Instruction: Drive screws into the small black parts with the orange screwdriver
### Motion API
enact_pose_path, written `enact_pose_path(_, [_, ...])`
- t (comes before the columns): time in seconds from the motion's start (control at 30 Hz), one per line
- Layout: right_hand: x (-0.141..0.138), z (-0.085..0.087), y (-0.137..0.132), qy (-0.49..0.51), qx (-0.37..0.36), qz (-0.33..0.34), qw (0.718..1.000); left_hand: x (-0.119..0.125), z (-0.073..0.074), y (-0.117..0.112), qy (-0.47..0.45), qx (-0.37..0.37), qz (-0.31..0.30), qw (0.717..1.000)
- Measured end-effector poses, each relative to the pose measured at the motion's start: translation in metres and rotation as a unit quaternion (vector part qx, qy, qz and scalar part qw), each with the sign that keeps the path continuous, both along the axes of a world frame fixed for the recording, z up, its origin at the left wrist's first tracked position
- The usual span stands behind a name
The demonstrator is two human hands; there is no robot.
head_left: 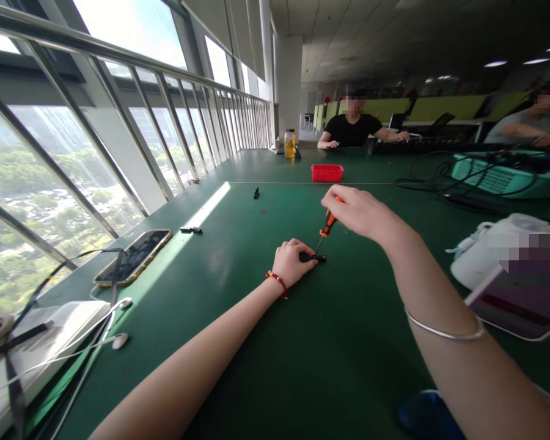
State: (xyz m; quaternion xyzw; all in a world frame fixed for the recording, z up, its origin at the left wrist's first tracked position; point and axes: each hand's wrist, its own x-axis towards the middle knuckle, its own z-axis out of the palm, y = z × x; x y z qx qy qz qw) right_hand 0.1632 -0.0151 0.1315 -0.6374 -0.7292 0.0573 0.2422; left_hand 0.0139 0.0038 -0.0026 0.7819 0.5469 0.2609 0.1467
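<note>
Black part [321,258] lies well apart from window-side table edge [178,200].

The screwdriver [329,223] has a plastic-looking handle [330,219] and metal shaft [319,245]; the tabletop [224,287] gleams smooth, the railing [119,57] polished metal.

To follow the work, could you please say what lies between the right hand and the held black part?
In the head view, a screwdriver slants from the right hand down toward the black part.
</note>
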Motion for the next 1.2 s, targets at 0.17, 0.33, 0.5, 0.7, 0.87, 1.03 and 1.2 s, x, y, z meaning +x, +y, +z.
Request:
enact_pose_path(0.17, [-0.0003, -0.0003, -0.0022, -0.008, 0.011, -0.004, 1.0, 0.0002, 0.0015, -0.0003, -0.001, -0.006, 0.0, 1.0])
enact_pose_path(0.33, [-0.0028, 0.0015, -0.006, -0.014, 0.003, 0.008, 1.0, 0.0002, 0.0022, -0.0007, 0.0, -0.003, 0.0, 1.0])
enact_pose_path(0.5, [-0.0046, 0.0004, -0.0082, -0.032, 0.019, -0.017, 0.999, 0.0008, 0.0033, -0.0018, 0.003, -0.007, 0.002, 1.0])
enact_pose_path(0.7, [-0.006, -0.0033, -0.0053, -0.01, 0.055, -0.006, 0.998, 0.001, 0.0025, -0.0009, 0.004, -0.003, 0.002, 1.0])
enact_pose_path(0.87, [-0.0061, -0.0063, -0.0028, -0.035, 0.06, -0.015, 0.997, 0.0007, 0.0031, -0.0011, 0.002, -0.005, 0.002, 1.0])
enact_pose_path(1.03, [-0.0065, -0.0035, -0.0054, -0.042, 0.042, -0.015, 0.998, 0.0006, 0.0035, -0.0013, 0.005, -0.002, 0.0, 1.0])
enact_pose_path(1.2, [-0.008, -0.0005, -0.0095, -0.03, 0.035, -0.01, 0.999, 0.0006, 0.0029, -0.0009, 0.003, -0.005, 0.001, 1.0])
